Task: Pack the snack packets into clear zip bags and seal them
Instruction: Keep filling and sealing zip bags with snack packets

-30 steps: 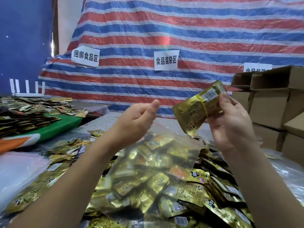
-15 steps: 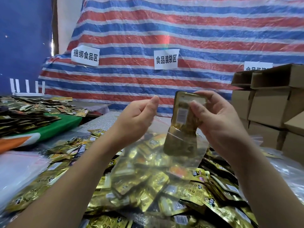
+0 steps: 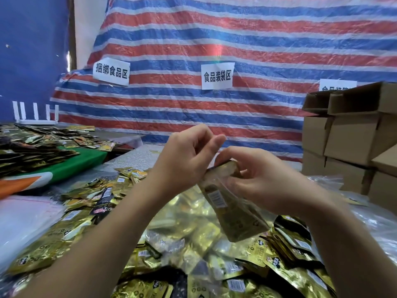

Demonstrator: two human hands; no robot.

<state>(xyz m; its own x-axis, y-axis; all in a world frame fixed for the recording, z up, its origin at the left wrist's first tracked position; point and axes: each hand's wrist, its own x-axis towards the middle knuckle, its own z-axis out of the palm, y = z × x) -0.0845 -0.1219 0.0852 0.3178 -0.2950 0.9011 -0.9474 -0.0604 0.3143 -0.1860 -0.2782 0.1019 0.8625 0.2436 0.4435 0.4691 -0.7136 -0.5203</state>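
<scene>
A clear zip bag [image 3: 247, 211] hangs in front of me with a bundle of gold snack packets [image 3: 227, 203] inside it, barcode side facing me. My left hand [image 3: 187, 160] pinches the bag's top edge on the left. On the right, my right hand [image 3: 257, 179] grips the top of the bag and the packets, fingers curled round them. Below both hands lies a heap of loose gold snack packets [image 3: 193, 244] on the table.
A stack of clear bags [image 3: 23, 220] lies at the left. Behind it, a green board [image 3: 81, 162] carries more packets. Cardboard boxes [image 3: 354, 136] are stacked at the right. A striped tarp [image 3: 236, 39] with paper signs hangs behind.
My right hand brought the gold bundle from up on the right down into the clear bag held by my left hand. Both hands have come together at the bag's top.
</scene>
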